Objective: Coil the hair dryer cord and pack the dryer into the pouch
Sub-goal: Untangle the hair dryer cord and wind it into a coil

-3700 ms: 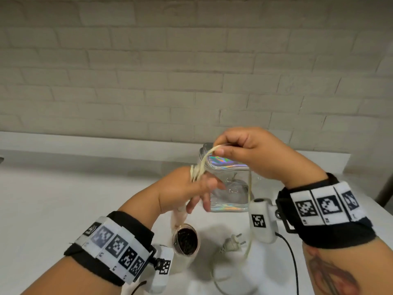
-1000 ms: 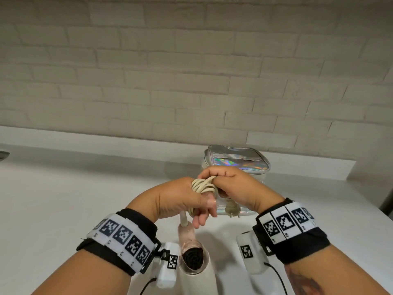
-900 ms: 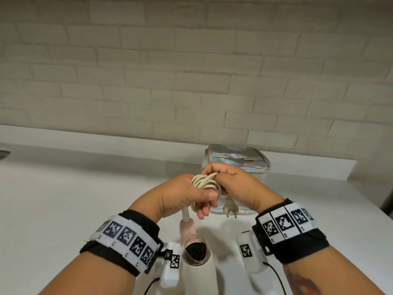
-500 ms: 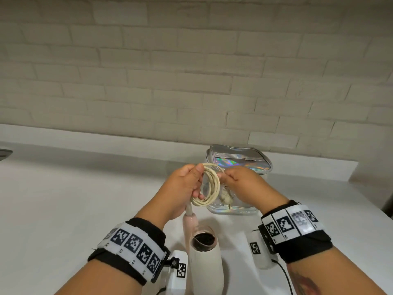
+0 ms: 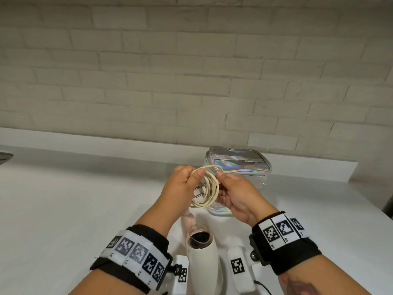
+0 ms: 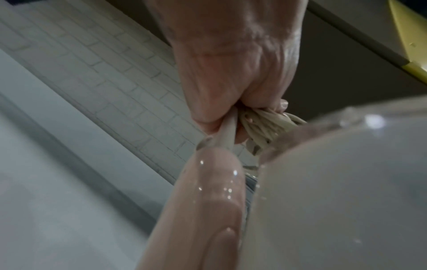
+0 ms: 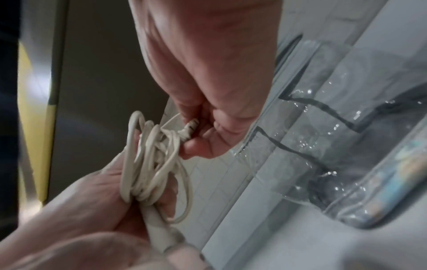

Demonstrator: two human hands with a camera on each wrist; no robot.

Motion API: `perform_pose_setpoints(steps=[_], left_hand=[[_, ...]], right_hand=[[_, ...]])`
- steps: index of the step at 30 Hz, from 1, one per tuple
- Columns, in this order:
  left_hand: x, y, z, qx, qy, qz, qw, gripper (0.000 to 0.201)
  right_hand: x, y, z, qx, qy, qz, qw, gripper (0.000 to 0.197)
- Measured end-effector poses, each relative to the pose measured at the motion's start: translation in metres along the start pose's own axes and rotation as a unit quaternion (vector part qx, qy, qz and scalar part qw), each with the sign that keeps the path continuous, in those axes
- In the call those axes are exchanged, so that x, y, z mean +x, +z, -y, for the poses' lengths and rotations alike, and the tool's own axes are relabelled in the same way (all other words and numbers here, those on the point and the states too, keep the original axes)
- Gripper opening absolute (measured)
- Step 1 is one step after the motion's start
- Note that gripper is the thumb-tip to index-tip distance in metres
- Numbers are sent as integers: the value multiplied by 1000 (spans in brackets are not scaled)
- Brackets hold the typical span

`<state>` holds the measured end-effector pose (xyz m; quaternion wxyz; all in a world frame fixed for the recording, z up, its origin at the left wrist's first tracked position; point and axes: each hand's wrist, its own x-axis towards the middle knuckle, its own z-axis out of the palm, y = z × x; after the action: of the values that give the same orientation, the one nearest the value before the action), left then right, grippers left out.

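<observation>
In the head view my left hand (image 5: 194,177) grips a coil of cream cord (image 5: 209,193) above the counter. My right hand (image 5: 220,177) pinches the cord's end just behind the plug (image 5: 200,191), whose prongs sit inside the loop and point left. The hair dryer hangs below the coil, with its pink handle (image 5: 188,222) and white body (image 5: 202,258). The left wrist view shows the left hand (image 6: 231,73) clamped on the bunched cord (image 6: 261,126) above the dryer handle (image 6: 208,201). In the right wrist view the right hand (image 7: 208,73) holds the ribbed plug end beside the coil (image 7: 150,160).
The pouch (image 5: 240,167), with a holographic top and clear sides, stands on the white counter (image 5: 85,209) just behind my hands, close to the brick wall (image 5: 191,81); it also appears as the pouch (image 7: 346,146) at the right wrist. A metal edge (image 5: 5,156) shows at far left.
The loose cord is now all gathered into a coil in my left hand. In the last half second my right hand has moved the plug leftward into the coil's loop.
</observation>
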<state>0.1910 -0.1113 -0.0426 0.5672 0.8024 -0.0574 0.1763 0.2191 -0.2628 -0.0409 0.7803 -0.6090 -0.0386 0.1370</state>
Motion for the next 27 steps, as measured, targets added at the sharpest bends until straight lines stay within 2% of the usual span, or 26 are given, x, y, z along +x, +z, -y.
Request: perform_pose_setpoints(steps=[2, 4, 6, 8, 10, 12, 14, 17, 18, 20, 22, 23, 25, 27], left_hand=[[4, -1, 2, 6, 3, 7, 1000, 39], [4, -1, 4, -58, -15, 28, 998, 43], [3, 0, 2, -150, -39, 53, 987, 40], [3, 1, 3, -164, -45, 56, 984, 38], [1, 3, 1, -136, -34, 20, 990, 30], [1, 5, -1, -114, -27, -19, 993, 29], [2, 8, 0, -106, -29, -30, 993, 30], [5, 9, -2, -105, -50, -36, 993, 31], [8, 9, -1, -109, -59, -41, 991, 32], [12, 10, 3, -146, -92, -45, 984, 34], [18, 12, 7, -191, -131, -48, 972, 38], [20, 13, 7, -200, -149, -52, 967, 42], [23, 15, 8, -212, -167, -56, 961, 44], [24, 16, 8, -232, -178, -64, 954, 36]], right_hand=[[-2, 0, -2, 54, 16, 37, 998, 35], [-7, 2, -2, 79, 28, 93, 992, 28], [-12, 4, 0, 63, 36, 140, 987, 18], [-14, 4, 2, 36, 40, 163, 985, 13], [-11, 0, 4, -11, 26, 141, 990, 8], [-5, -3, 4, -16, -16, 82, 996, 14], [-3, -3, 5, 50, -42, 48, 997, 30], [-12, 1, 8, 137, -79, 48, 986, 45], [-15, 2, 8, 113, -108, 58, 986, 52], [-20, 5, 8, -60, -189, 99, 975, 61], [-21, 10, 2, -305, -253, 115, 911, 57], [-18, 11, -2, -387, -270, 94, 876, 54], [-13, 15, -7, -436, -307, 48, 844, 46], [-10, 15, -11, -480, -329, 26, 813, 40]])
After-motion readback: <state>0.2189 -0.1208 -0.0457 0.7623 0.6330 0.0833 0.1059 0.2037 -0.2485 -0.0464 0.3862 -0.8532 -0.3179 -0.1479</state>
